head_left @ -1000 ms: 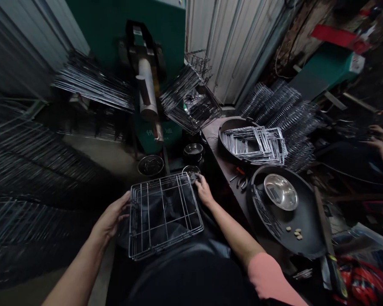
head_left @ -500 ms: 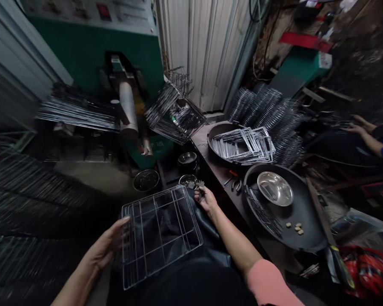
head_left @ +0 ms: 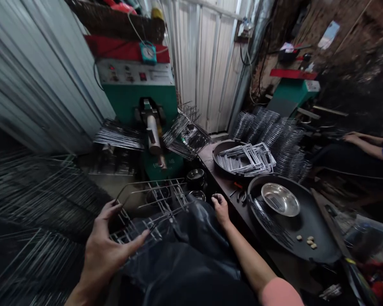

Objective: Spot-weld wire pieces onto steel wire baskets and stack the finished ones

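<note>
My left hand (head_left: pixel 110 242) has its thumb and fingers around the near left side of a wire frame (head_left: pixel 172 212), which is tilted up over my lap and slightly blurred. A dark apron (head_left: pixel 198 238) covers my lap beneath it. My right hand (head_left: pixel 221 208) is off to the right of the frame, fingers curled together beside the bench edge; a small dark bit shows at its fingertips, too small to name. Beyond the frame stands a green machine (head_left: pixel 162 168) with a metal cylinder (head_left: pixel 153 136) pointing toward me.
Wire frames (head_left: pixel 119 138) and a wire basket (head_left: pixel 188 138) flank the machine. On the bench at right are a pan of wire rectangles (head_left: pixel 249 159), a wide black pan (head_left: pixel 319 229) holding a steel bowl (head_left: pixel 281 199), and pliers (head_left: pixel 241 196). Another person's hands (head_left: pixel 354 137) show far right.
My view has tilted up, showing more of the machine. The wire frame has gone from lying flat to tilted, with my left hand now round its side. My right hand is farther from it.
</note>
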A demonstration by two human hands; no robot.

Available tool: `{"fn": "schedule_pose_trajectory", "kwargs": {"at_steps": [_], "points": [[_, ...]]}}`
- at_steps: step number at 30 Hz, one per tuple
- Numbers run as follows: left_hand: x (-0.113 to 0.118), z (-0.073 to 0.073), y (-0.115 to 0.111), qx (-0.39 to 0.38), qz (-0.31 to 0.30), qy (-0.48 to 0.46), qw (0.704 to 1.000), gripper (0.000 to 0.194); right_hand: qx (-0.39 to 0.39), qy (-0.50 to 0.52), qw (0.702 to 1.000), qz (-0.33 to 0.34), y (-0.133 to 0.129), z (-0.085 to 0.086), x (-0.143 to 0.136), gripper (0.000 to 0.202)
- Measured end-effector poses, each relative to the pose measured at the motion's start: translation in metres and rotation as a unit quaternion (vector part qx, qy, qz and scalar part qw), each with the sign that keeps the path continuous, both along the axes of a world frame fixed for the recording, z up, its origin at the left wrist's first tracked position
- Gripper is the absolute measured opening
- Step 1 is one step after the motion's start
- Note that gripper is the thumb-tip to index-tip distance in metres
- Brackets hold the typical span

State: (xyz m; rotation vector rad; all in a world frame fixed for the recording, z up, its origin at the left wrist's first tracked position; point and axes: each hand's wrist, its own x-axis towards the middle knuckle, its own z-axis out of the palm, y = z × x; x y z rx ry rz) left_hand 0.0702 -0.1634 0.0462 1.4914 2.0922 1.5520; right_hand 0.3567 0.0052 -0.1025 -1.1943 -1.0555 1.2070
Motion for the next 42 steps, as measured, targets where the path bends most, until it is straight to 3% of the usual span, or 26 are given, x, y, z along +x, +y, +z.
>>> {"fn": "schedule_pose_trajectory", "kwargs": {"at_steps": [3,5,7,10,15,17,19,24,32,35,39,42], "points": [[-0.003,0.007,0.006,0.055,-0.009,0.243,0.968,0.067,0.075,-0.188,0.979,0.029,-0.014,-0.013,0.006,0.024],[-0.011,0.003,0.017,0.058,-0.014,0.327,0.943,0.061,0.08,-0.212,0.973,0.049,-0.017,-0.016,0.009,0.021],[-0.02,-0.004,0.031,0.042,-0.021,0.368,0.929,0.061,0.086,-0.216,0.971,0.06,-0.016,-0.008,0.01,0.016],[-0.031,-0.018,0.053,-0.009,-0.055,0.388,0.92,0.064,0.127,-0.253,0.947,0.152,-0.011,0.027,0.003,0.016],[-0.03,-0.033,0.085,-0.061,-0.122,0.376,0.917,0.067,0.229,-0.343,0.818,0.401,-0.001,0.099,-0.042,0.023],[-0.029,-0.036,0.094,-0.068,-0.139,0.363,0.919,0.068,0.239,-0.363,0.78,0.45,0.007,0.115,-0.064,0.018],[-0.031,-0.037,0.102,-0.072,-0.148,0.354,0.92,0.068,0.234,-0.374,0.766,0.468,0.016,0.122,-0.081,0.014],[-0.044,-0.038,0.116,-0.095,-0.162,0.35,0.918,0.072,0.162,-0.305,0.819,0.458,0.036,0.116,-0.104,0.016],[-0.053,-0.048,0.141,-0.117,-0.18,0.349,0.912,0.071,0.072,-0.18,0.91,0.368,0.038,0.083,-0.137,0.013],[-0.058,-0.05,0.147,-0.124,-0.176,0.363,0.907,0.072,0.072,-0.148,0.9,0.404,0.04,0.076,-0.135,0.019],[-0.065,-0.051,0.154,-0.139,-0.182,0.374,0.899,0.07,0.175,-0.176,0.851,0.464,0.05,0.073,-0.126,0.027],[-0.068,-0.054,0.16,-0.155,-0.184,0.376,0.895,0.07,0.241,-0.241,0.822,0.456,0.059,0.07,-0.127,0.03]]}}
